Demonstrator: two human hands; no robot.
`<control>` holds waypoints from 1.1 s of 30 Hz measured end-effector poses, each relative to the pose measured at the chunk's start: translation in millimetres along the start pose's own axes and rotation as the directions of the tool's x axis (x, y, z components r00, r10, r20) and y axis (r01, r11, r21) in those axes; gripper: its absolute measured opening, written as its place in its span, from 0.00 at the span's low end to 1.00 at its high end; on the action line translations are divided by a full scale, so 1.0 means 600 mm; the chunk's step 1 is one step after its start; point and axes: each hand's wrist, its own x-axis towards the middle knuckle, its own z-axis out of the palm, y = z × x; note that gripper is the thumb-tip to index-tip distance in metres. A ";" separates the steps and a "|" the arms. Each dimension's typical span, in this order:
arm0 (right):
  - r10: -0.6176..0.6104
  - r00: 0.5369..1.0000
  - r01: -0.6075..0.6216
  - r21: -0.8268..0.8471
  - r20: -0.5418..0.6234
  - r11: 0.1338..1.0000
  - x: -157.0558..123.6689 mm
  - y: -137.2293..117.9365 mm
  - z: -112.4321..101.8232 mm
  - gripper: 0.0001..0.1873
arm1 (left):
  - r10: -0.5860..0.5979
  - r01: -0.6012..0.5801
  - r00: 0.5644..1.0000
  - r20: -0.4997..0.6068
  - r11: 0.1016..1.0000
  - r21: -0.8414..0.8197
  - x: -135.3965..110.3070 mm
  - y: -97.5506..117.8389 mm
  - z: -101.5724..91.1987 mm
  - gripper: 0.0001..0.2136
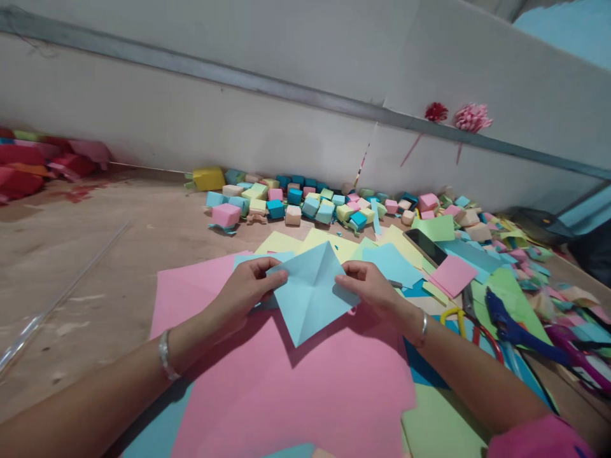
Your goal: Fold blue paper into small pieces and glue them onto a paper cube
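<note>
A light blue sheet of paper (310,292), creased down its middle, is held up with one corner pointing away and one toward me. My left hand (255,280) pinches its left corner between thumb and fingers. At the opposite corner my right hand (360,280) grips it in the same way. Below the sheet lies a large sheet of pink paper (296,407), on which the raised paper throws a shadow. The ends of some fingers are hidden behind the blue sheet.
Many small folded paper cubes (293,197) line the wall. To the right lie a phone (424,247), scissors with yellow and red handles (477,331), a dark blue-handled tool (520,331) and paper scraps. Red paper shapes (28,165) are piled far left. Two pompom flowers (471,117) hang on the wall.
</note>
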 end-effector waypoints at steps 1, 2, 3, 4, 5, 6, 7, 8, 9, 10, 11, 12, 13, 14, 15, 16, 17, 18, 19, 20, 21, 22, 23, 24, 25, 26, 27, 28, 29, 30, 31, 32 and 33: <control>0.019 0.999 -0.019 0.004 0.033 1.000 -0.002 -0.001 0.001 0.12 | 0.001 -0.001 1.000 0.011 1.000 -0.004 -0.001 0.002 0.002 0.14; 0.039 0.997 -0.040 0.015 0.061 0.999 -0.003 -0.002 0.002 0.12 | 0.006 -0.006 1.000 0.018 1.000 -0.024 -0.003 0.003 0.003 0.14; 0.052 0.995 -0.055 0.033 0.079 0.998 -0.004 -0.002 0.004 0.13 | 0.012 -0.010 1.000 0.021 0.999 -0.053 -0.004 0.004 0.005 0.15; 0.055 0.995 -0.059 0.056 0.081 0.997 -0.005 -0.001 0.005 0.13 | 0.017 -0.015 1.000 0.023 0.996 -0.086 -0.005 0.004 0.007 0.15; 0.046 0.997 -0.051 0.081 0.058 0.995 -0.005 0.000 0.006 0.13 | 0.021 -0.018 0.999 0.032 0.993 -0.113 -0.006 0.004 0.009 0.16; 0.035 0.999 -0.037 0.103 0.021 0.994 -0.004 0.002 0.006 0.13 | 0.027 -0.021 0.998 0.051 0.992 -0.128 -0.007 0.003 0.010 0.16; 0.024 0.999 -0.022 0.117 -0.022 0.993 -0.003 0.004 0.007 0.12 | 0.034 -0.024 0.996 0.082 0.992 -0.123 -0.008 0.002 0.011 0.15; 0.018 0.998 -0.011 0.122 -0.058 0.992 -0.002 0.006 0.007 0.12 | 0.042 -0.030 0.992 0.120 0.994 -0.102 -0.009 0.000 0.011 0.15; 0.015 0.996 -0.004 0.124 -0.086 0.992 0.000 0.007 0.007 0.11 | 0.049 -0.038 0.986 0.161 0.997 -0.073 -0.009 -0.002 0.011 0.15; 0.013 0.995 0.000 0.125 -0.099 0.992 0.002 0.008 0.006 0.10 | 0.054 -0.047 0.979 0.196 0.998 -0.042 -0.010 -0.003 0.010 0.14; 0.015 0.995 -0.002 0.132 -0.102 0.991 0.003 0.008 0.006 0.09 | 0.055 -0.053 0.975 0.215 0.998 -0.015 -0.010 -0.005 0.010 0.13; 0.025 0.995 -0.010 0.149 -0.101 0.989 0.004 0.009 0.006 0.08 | 0.058 -0.059 0.976 0.210 0.998 -0.001 -0.010 -0.005 0.009 0.12; 0.041 0.993 -0.021 0.174 -0.107 0.984 0.005 0.009 0.006 0.06 | 0.063 -0.062 0.980 0.190 0.998 -0.011 -0.009 -0.005 0.009 0.12; 0.063 0.991 -0.037 0.206 -0.116 0.978 0.005 0.008 0.007 0.05 | 0.071 -0.064 0.985 0.160 0.997 -0.046 -0.009 -0.004 0.009 0.11; 0.092 0.988 -0.060 0.245 -0.121 0.968 0.006 0.009 0.007 0.04 | 0.078 -0.066 0.988 0.130 0.993 -0.096 -0.008 -0.003 0.009 0.12; 0.121 0.986 -0.083 0.285 -0.118 0.955 0.006 0.009 0.007 0.04 | 0.082 -0.065 0.991 0.108 0.986 -0.151 -0.008 -0.001 0.010 0.11; 0.142 0.984 -0.102 0.317 -0.107 0.943 0.007 0.010 0.007 0.03 | 0.078 -0.057 0.992 0.097 0.978 -0.200 -0.007 0.001 0.010 0.10; 0.149 0.985 -0.111 0.337 -0.090 0.935 0.008 0.010 0.007 0.05 | 0.067 -0.044 0.993 0.093 0.971 -0.236 -0.007 0.003 0.010 0.09; 0.144 0.987 -0.110 0.348 -0.074 0.931 0.009 0.011 0.007 0.07 | 0.052 -0.026 0.994 0.095 0.967 -0.255 -0.007 0.005 0.010 0.08; 0.132 0.989 -0.103 0.349 -0.060 0.932 0.009 0.012 0.007 0.10 | 0.036 -0.009 0.995 0.096 0.964 -0.264 -0.006 0.006 0.010 0.06; 0.115 0.992 -0.089 0.343 -0.058 0.935 0.010 0.013 0.007 0.11 | 0.022 0.005 0.995 0.097 0.962 -0.272 -0.006 0.007 0.009 0.05; 0.101 0.993 -0.075 0.335 -0.062 0.939 0.010 0.013 0.007 0.11 | 0.013 0.016 0.995 0.100 0.959 -0.282 -0.006 0.008 0.009 0.05; 0.095 0.993 -0.069 0.325 -0.065 0.943 0.010 0.013 0.007 0.11 | 0.007 0.026 0.994 0.108 0.955 -0.295 -0.006 0.009 0.008 0.04; 0.092 0.993 -0.065 0.312 -0.073 0.948 0.009 0.013 0.007 0.11 | 0.006 0.032 0.993 0.119 0.949 -0.314 -0.006 0.009 0.007 0.05; 0.089 0.992 -0.060 0.294 -0.085 0.954 0.008 0.013 0.007 0.11 | 0.004 0.041 0.991 0.135 0.943 -0.329 -0.007 0.010 0.007 0.06; 0.086 0.991 -0.057 0.267 -0.099 0.962 0.007 0.013 0.006 0.11 | 0.000 0.050 0.989 0.147 0.940 -0.339 -0.008 0.011 0.007 0.08; 0.079 0.990 -0.050 0.233 -0.115 0.971 0.006 0.013 0.006 0.12 | -0.007 0.061 0.987 0.159 0.940 -0.337 -0.009 0.012 0.008 0.11; 0.059 0.989 -0.032 0.198 -0.132 0.980 0.005 0.013 0.005 0.14 | -0.017 0.069 0.986 0.164 0.945 -0.319 -0.011 0.013 0.010 0.14; 0.027 0.989 -0.003 0.167 -0.146 0.986 0.005 0.014 0.004 0.15 | -0.028 0.074 0.986 0.165 0.956 -0.284 -0.013 0.014 0.012 0.17; -0.011 0.988 0.033 0.146 -0.154 0.989 0.004 0.015 0.003 0.16 | -0.038 0.077 0.986 0.165 0.968 -0.239 -0.015 0.015 0.013 0.19; -0.047 0.987 0.069 0.134 -0.156 0.989 0.005 0.016 0.002 0.16 | -0.046 0.079 0.984 0.170 0.978 -0.195 -0.016 0.015 0.015 0.20; -0.079 0.984 0.101 0.132 -0.159 0.986 0.005 0.017 0.001 0.16 | -0.049 0.077 0.983 0.175 0.984 -0.159 -0.017 0.015 0.017 0.22; -0.097 0.982 0.119 0.134 -0.161 0.984 0.005 0.016 0.001 0.16 | -0.049 0.073 0.982 0.182 0.989 -0.131 -0.017 0.015 0.018 0.23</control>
